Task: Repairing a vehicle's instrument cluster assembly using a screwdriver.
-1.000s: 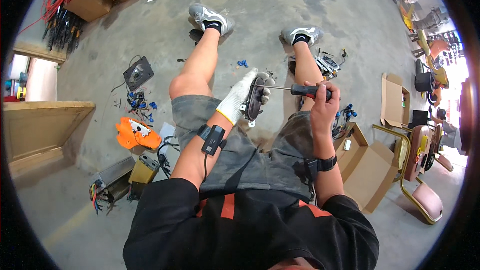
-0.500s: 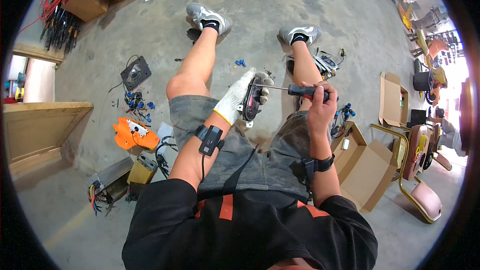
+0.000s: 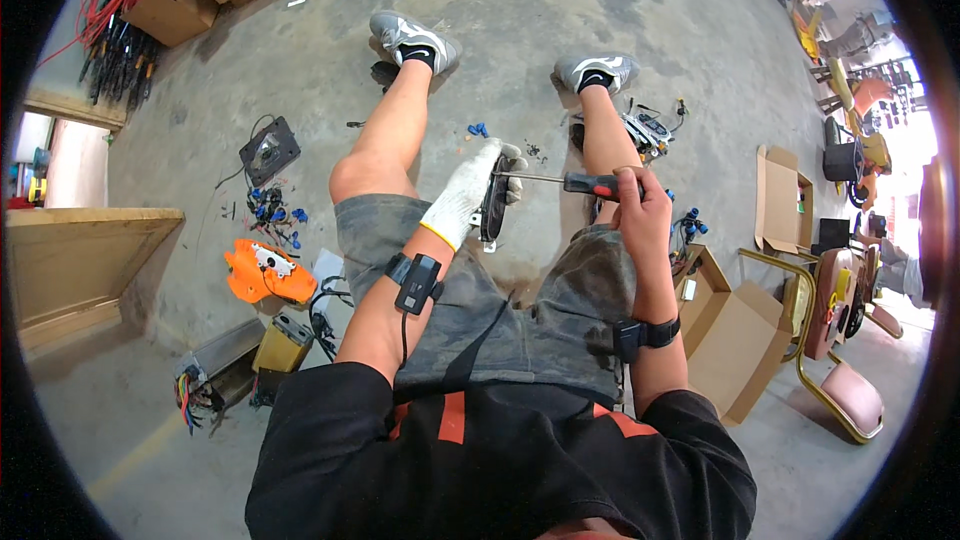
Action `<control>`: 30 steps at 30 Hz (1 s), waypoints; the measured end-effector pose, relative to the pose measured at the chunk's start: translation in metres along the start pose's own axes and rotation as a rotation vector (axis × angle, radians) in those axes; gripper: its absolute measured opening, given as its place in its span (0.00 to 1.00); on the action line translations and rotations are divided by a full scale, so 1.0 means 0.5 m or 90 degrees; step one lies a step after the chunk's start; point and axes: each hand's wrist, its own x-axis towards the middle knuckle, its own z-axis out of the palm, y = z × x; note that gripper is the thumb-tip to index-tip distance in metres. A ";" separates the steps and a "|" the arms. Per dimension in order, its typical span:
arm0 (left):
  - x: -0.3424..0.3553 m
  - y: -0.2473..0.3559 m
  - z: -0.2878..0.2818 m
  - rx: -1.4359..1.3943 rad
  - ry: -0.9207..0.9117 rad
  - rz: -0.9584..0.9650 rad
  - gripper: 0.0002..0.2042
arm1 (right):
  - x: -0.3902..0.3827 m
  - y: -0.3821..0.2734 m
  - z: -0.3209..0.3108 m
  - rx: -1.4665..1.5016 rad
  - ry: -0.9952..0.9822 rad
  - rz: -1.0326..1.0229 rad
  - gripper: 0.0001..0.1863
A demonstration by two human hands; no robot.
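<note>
My left hand [image 3: 460, 192], in a white knit glove with a yellow cuff edge, is closed around a dark oblong unit [image 3: 492, 208] with small metal tabs at its lower end. The unit is turned nearly edge-on, so its face is hard to make out. My bare right hand [image 3: 647, 217] grips the black and red handle of a screwdriver [image 3: 590, 183]. Its thin metal shaft points left, with the tip at the unit's upper part; whether it sits in a screw cannot be seen.
Around my legs on the concrete floor lie blue connectors [image 3: 268, 205], an orange plastic housing [image 3: 268, 272], a black speaker-like panel [image 3: 270, 151], and a silver part with wires [image 3: 650, 135]. An opened cardboard box [image 3: 735, 340] and a chair [image 3: 850, 400] stand at right, a wooden cabinet [image 3: 90, 260] at left.
The unit has turned more edge-on in my left hand. My right hand has shifted its grip slightly, its wrist lower and turned, with the screwdriver a little further left.
</note>
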 end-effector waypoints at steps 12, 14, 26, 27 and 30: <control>-0.003 -0.013 0.005 -0.025 -0.036 -0.064 0.20 | -0.011 -0.047 -0.030 0.062 -0.034 -0.082 0.24; -0.001 -0.012 0.005 -0.019 -0.022 -0.064 0.20 | -0.008 -0.042 -0.028 0.028 -0.059 -0.153 0.25; -0.003 -0.014 0.004 -0.061 -0.025 -0.060 0.20 | -0.017 -0.041 -0.036 -0.059 -0.052 -0.270 0.24; 0.002 -0.015 0.002 -0.039 -0.023 -0.051 0.20 | -0.019 -0.037 -0.037 -0.019 -0.063 -0.275 0.22; 0.005 -0.020 0.004 -0.072 -0.043 -0.060 0.20 | -0.007 -0.020 -0.042 -0.037 -0.088 -0.217 0.23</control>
